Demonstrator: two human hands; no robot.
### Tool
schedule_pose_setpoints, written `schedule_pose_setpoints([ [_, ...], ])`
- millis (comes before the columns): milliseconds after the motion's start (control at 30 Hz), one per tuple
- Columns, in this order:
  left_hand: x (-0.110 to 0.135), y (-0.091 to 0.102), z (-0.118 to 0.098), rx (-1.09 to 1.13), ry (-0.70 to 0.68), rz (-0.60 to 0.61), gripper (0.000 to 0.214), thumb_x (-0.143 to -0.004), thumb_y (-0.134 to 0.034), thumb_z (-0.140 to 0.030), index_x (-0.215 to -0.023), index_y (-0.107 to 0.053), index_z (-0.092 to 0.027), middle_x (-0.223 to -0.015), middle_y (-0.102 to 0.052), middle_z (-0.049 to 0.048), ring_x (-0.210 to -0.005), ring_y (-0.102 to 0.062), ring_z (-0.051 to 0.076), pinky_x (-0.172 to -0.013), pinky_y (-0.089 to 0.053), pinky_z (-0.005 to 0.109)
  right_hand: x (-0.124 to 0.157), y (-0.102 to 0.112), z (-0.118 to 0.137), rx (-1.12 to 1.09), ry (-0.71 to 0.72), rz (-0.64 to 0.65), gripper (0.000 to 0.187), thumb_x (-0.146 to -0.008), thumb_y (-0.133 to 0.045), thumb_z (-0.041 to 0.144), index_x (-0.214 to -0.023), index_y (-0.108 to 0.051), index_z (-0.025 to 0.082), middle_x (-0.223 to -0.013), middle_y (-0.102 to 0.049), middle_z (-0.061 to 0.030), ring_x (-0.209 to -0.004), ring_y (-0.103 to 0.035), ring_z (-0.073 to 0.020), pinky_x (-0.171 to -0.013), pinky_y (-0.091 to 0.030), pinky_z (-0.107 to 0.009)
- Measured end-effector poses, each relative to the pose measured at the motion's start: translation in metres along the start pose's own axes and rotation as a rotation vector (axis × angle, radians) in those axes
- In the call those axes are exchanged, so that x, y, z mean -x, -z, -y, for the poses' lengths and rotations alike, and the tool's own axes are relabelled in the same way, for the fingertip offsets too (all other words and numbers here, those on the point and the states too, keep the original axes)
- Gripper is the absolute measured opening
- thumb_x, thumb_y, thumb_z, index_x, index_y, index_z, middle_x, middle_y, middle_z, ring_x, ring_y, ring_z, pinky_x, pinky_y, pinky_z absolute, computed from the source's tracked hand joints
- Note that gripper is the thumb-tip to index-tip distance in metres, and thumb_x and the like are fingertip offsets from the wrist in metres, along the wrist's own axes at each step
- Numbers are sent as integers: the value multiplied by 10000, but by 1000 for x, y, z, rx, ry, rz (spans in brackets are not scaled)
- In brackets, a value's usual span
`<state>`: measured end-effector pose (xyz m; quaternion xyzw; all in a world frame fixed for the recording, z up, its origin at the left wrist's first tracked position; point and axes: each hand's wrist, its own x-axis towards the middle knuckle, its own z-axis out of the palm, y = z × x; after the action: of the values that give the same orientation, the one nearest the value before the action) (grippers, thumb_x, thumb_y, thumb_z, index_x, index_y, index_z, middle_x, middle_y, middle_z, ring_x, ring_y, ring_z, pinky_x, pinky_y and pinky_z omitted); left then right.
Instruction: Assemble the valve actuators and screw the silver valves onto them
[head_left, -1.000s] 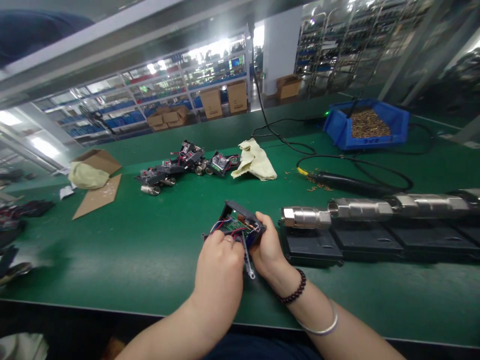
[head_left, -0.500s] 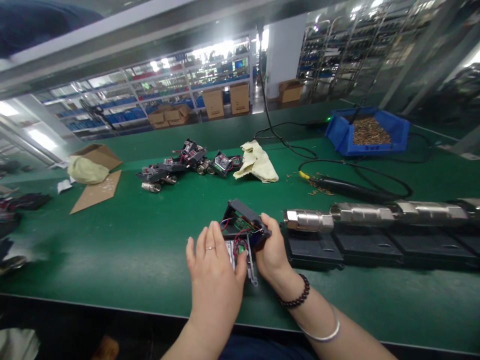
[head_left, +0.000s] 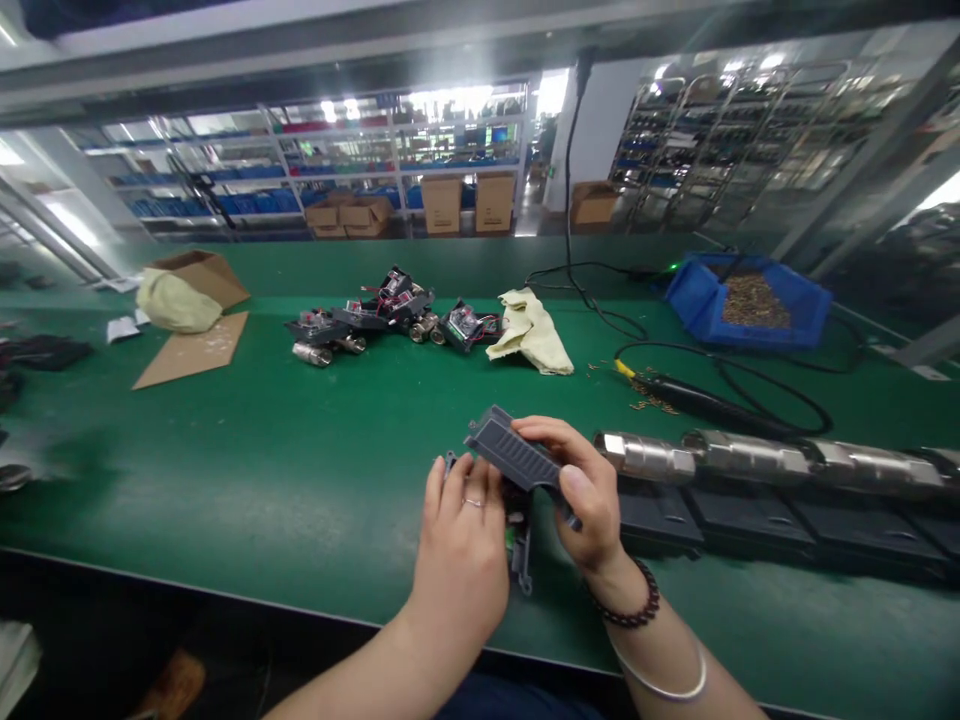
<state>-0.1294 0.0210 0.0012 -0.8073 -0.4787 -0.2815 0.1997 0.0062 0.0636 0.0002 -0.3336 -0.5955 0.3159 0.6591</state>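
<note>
My right hand (head_left: pixel 589 495) grips a dark grey plastic housing cover (head_left: pixel 514 452), its ribbed outer face turned up and tilted. Beneath it, my left hand (head_left: pixel 465 540) is wrapped over the lower housing half (head_left: pixel 523 560), whose left side it hides. A bit of green circuit board shows between the two halves; most of the inside is covered. Just right of my right hand, a row of closed dark housings (head_left: pixel 660 518) lies on the green bench, with shiny metal connectors (head_left: pixel 649 456) along their far side.
Several opened housings with wiring (head_left: pixel 390 305) lie in a heap farther back, beside a pale yellow cloth (head_left: pixel 534 335). A black electric screwdriver (head_left: pixel 694 402) rests among scattered screws. The blue bin (head_left: pixel 757 335) holds many small screws. Cardboard (head_left: pixel 199 350) lies at the left.
The cover in my right hand has swung over, from showing the wired inside to showing its ribbed outside, and now sits above the lower half. My left hand stays on the lower half.
</note>
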Motion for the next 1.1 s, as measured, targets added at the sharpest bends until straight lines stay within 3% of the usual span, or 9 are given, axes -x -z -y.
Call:
schedule_pose_setpoints([
  [200,3,2,2,93,-14,-14,348,-830,-442,-68,-1088,-675,-80,-950,-729,125,-1015,-603,310,-977,-419,463,-9,3,17,156,-50,280,359,-878,-502,481,-1052,-689,229,-1145,-685,-92,-1094,-625,-261,-937,-502,-400],
  [467,1,-2,-2,201,75,-62,320,-856,-468,-102,-1111,-656,-149,-1002,-719,96,-1016,-580,276,-961,-403,411,-1,2,24,359,-15,341,358,-888,-514,446,-1132,-647,220,-1207,-658,-111,-1146,-611,-251,-969,-501,-395],
  [633,10,-5,-6,179,289,-185,156,-898,-521,-158,-1029,-605,-147,-1025,-655,111,-999,-566,251,-991,-377,429,1,7,18,384,6,284,374,-911,-468,495,-1116,-649,241,-1183,-668,-95,-1120,-625,-242,-949,-517,-386],
  [700,17,-7,-4,214,416,-230,277,-878,-599,-271,-1109,-538,-130,-1071,-609,138,-1036,-558,275,-983,-404,473,2,8,18,410,9,295,364,-911,-463,479,-1118,-645,241,-1183,-667,-94,-1122,-624,-244,-946,-519,-392],
  [767,26,-10,-2,337,546,-189,503,-833,-653,-358,-1228,-448,-124,-1131,-570,161,-1046,-570,289,-924,-468,483,4,8,19,442,23,307,353,-903,-465,448,-1130,-635,238,-1191,-660,-97,-1127,-620,-246,-945,-520,-398],
  [867,41,-13,0,562,691,-49,691,-789,-682,-349,-1356,-335,-161,-1188,-564,158,-1046,-608,280,-866,-525,459,10,7,25,499,73,359,360,-863,-495,375,-1168,-606,220,-1241,-621,-117,-1151,-606,-254,-954,-517,-411],
  [1100,66,-17,0,917,921,-6,824,-684,-762,-310,-1393,-351,-226,-1311,-578,127,-1234,-541,305,-1030,-443,482,18,2,37,671,162,549,513,-707,-616,242,-1216,-564,214,-1422,-467,-139,-1265,-517,-295,-979,-504,-446],
])
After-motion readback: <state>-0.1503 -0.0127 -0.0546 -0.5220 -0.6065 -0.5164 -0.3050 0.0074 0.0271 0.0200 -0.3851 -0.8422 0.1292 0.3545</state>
